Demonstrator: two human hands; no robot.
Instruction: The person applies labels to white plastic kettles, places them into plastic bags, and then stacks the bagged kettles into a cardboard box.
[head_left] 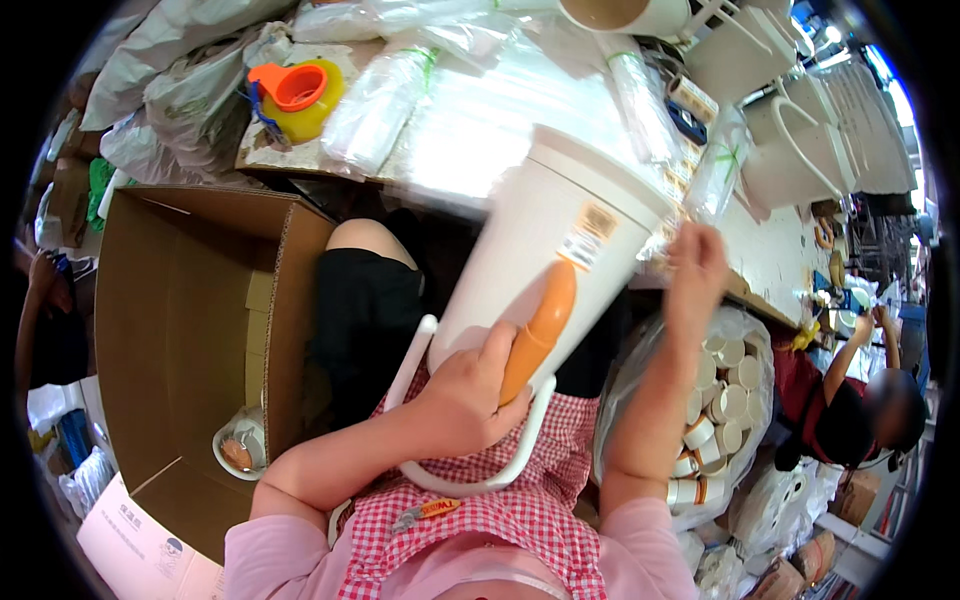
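Note:
A tall white plastic jug (500, 240) tilts across my lap, its wide rim up and to the right. A printed label (590, 235) is on its side. My left hand (470, 395) is closed around a curved orange handle (540, 330) lying along the jug's wall; whether it is fixed there I cannot tell. A white loop handle (470, 487) curves below that hand, near my checked apron (540, 430). My right hand (697, 262), smeared by motion, is beside the rim, close to the table edge. Its fingers look bent, but what they hold, if anything, does not show.
An open cardboard box (190, 310) stands at my left, with a small white cup-like piece (240, 443) in it. Right of me, a clear bag (755, 375) holds several round white pieces. More white jugs (790, 150) stand on the table (765, 245). A co-worker (850, 410) is far right.

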